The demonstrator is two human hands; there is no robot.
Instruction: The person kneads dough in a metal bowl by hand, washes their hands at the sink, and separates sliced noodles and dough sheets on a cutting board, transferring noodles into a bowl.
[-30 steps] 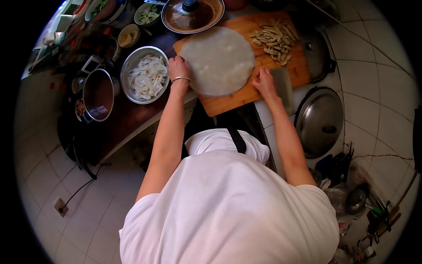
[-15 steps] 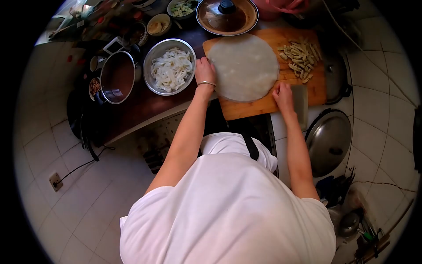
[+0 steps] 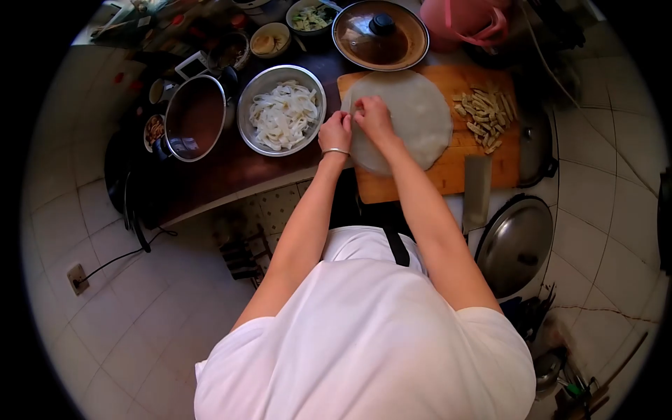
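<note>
A round translucent white sheet (image 3: 416, 115) lies flat on the wooden cutting board (image 3: 448, 168). My left hand (image 3: 335, 133), with a bracelet at the wrist, is closed at the sheet's left edge; what its fingers pinch is too small to make out. Close beside it, my right hand (image 3: 373, 117) is over the sheet's left part, its fingers bent together, their contents unclear. Cut yellowish strips (image 3: 485, 115) are heaped on the board's right side. A cleaver (image 3: 477, 187) lies over the board's front right edge.
A metal bowl of white strips (image 3: 282, 115) is left of the board, beside a pot (image 3: 195, 117). Behind the board sits a glass-lidded pan (image 3: 380, 42), with a pink container (image 3: 458, 24) to its right. A metal lid (image 3: 516, 245) is at the right.
My right hand has moved left from the board's front right, across the sheet to beside my left hand. The cleaver shows more fully. The whole view has shifted.
</note>
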